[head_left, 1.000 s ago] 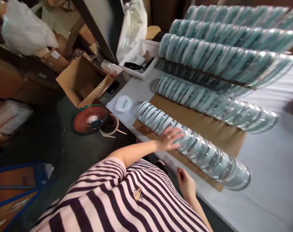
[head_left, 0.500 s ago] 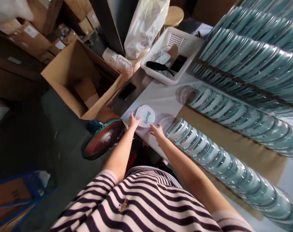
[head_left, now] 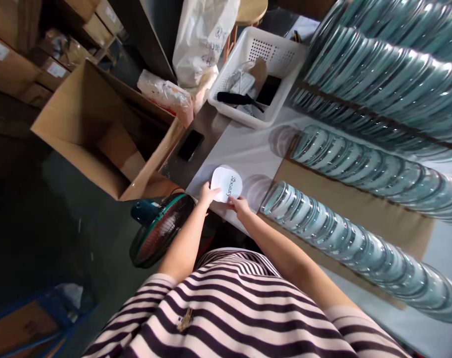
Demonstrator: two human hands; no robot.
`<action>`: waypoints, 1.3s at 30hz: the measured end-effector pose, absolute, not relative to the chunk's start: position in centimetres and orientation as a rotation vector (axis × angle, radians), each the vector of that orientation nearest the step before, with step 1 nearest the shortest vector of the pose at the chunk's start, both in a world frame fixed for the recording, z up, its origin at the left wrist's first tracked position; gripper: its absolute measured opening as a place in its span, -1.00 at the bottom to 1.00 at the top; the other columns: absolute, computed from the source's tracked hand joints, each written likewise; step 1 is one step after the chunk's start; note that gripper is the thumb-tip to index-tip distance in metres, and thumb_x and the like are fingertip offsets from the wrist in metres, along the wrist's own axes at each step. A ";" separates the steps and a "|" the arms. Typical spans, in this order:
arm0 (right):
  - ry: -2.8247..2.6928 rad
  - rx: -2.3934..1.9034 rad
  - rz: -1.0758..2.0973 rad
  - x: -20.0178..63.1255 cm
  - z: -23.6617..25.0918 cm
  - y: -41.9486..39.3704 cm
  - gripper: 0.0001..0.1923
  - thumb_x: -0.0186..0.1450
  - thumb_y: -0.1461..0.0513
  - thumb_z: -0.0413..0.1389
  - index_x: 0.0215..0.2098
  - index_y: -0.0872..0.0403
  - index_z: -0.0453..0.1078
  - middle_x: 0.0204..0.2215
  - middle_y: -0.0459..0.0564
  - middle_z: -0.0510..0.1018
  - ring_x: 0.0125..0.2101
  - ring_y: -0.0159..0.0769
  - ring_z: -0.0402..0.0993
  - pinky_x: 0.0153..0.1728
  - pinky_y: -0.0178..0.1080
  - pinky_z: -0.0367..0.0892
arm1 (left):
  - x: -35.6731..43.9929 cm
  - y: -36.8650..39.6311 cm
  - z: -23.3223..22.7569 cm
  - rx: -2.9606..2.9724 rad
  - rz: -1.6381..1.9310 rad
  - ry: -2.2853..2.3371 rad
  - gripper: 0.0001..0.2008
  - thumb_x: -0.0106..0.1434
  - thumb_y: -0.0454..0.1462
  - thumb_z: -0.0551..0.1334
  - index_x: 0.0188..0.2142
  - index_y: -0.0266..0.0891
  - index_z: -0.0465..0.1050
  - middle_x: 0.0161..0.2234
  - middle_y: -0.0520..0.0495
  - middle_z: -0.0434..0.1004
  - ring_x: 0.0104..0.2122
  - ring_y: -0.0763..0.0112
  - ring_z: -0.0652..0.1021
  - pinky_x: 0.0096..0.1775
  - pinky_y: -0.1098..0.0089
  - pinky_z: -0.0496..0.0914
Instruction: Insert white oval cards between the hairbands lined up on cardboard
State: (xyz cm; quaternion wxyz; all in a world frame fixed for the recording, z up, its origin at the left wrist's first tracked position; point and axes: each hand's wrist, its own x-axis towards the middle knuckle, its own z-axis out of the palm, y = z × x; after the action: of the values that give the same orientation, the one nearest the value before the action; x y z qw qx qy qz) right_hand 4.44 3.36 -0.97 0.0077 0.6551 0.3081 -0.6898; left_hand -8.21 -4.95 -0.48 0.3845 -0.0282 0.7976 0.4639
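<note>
A round white paper piece (head_left: pixel 226 180) with dark script lettering is held at the near edge of the white-covered table (head_left: pixel 231 144). My left hand (head_left: pixel 207 194) grips its left edge, the thumb lying on top. At its lower right edge, my right hand (head_left: pixel 239 205) pinches the rim between closed fingers. Whether it is one sheet or several, I cannot tell. Just right of my right hand begins a long row of clear glass discs or lids (head_left: pixel 304 214), standing on edge on a brown cardboard sheet (head_left: pixel 322 186).
Behind stands a white plastic basket (head_left: pixel 255 122) holding a black-handled tool and other items. A black phone (head_left: pixel 190 145) lies left of the paper. An open cardboard box (head_left: pixel 76 154) and a fan (head_left: pixel 160 228) are at the left. More glass rows (head_left: pixel 378 89) fill the right.
My right hand has closed on the paper's lower right edge, where its fingers were spread before. The paper has turned slightly and tilted. The whole view has shifted a little.
</note>
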 end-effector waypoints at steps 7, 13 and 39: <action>0.805 1.856 -2.510 6.8 4.0 4.9 -0.68 0.17 0.26 0.26 -0.11 0.06 0.35 -0.27 -0.05 0.60 -0.44 -0.39 0.52 -0.39 -0.30 0.54 | -5.2 -4.6 2.9 -0.123 1.436 1.580 -0.48 0.01 -0.16 0.44 -0.05 -0.38 0.51 -0.18 -0.32 0.66 -0.10 0.00 0.64 0.00 0.04 0.51; 1.282 1.636 -2.745 13.8 9.8 8.9 -0.58 0.09 0.13 0.32 -0.10 0.06 0.42 -0.23 -0.05 0.61 -0.32 -0.33 0.53 -0.38 -0.34 0.47 | -0.6 -1.3 8.2 -0.106 1.424 1.132 -0.35 -0.10 -0.33 0.45 0.06 -0.31 0.49 -0.08 -0.22 0.66 0.06 0.00 0.57 0.18 0.03 0.40; 2.267 2.935 -0.724 73.1 12.1 13.3 -0.61 0.36 0.02 0.00 -0.16 0.09 0.53 -0.33 0.07 0.63 -0.34 -0.22 0.54 -0.23 -0.24 0.39 | 47.9 24.6 12.1 0.149 1.094 1.016 -0.42 0.17 -0.45 0.18 0.20 -0.17 0.35 0.08 -0.09 0.57 0.21 0.12 0.45 0.19 0.10 0.42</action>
State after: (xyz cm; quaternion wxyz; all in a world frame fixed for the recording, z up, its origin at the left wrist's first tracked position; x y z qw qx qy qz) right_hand 73.06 13.33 12.11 -0.3129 0.7378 0.5698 -0.1819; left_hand 47.94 24.59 12.09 0.7316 0.0677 0.4615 0.4971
